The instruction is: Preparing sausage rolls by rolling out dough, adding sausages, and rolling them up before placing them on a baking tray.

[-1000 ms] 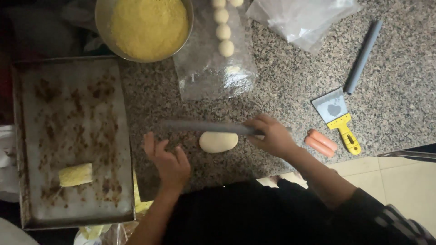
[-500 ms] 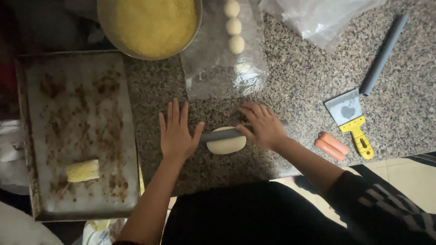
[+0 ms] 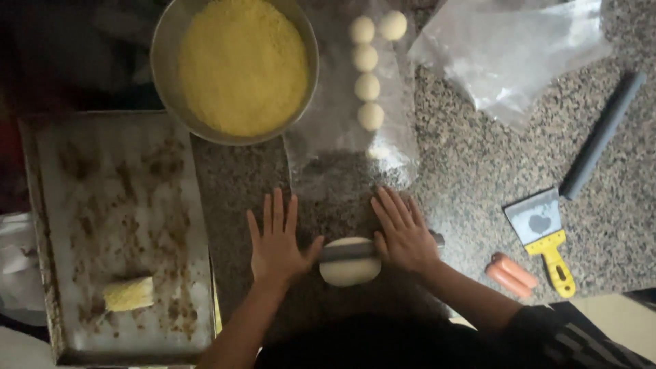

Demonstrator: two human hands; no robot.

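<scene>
Dough piece [image 3: 350, 272] on the granite counter [image 3: 471, 178] under a grey rolling pin [image 3: 348, 251], left hand [image 3: 277, 244] and right hand [image 3: 403, 232] flat, fingers spread, pressing its ends, metal bowl [image 3: 164, 55] of yellow crumbs beyond.

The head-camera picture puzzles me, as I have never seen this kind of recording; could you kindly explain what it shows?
The camera sits on a person's head and looks straight down at their own two bare hands; no machine is involved. The left hand and right hand lie flat on a grey rolling pin, which rests across a flattened piece of dough on a speckled stone counter. Above are a metal bowl of yellow crumbs and five dough balls on a clear plastic sheet. Left is a smeared baking tray with one yellow-coated piece. Right lie a yellow-handled scraper, a second grey rod, an orange object and a clear plastic bag.
</scene>
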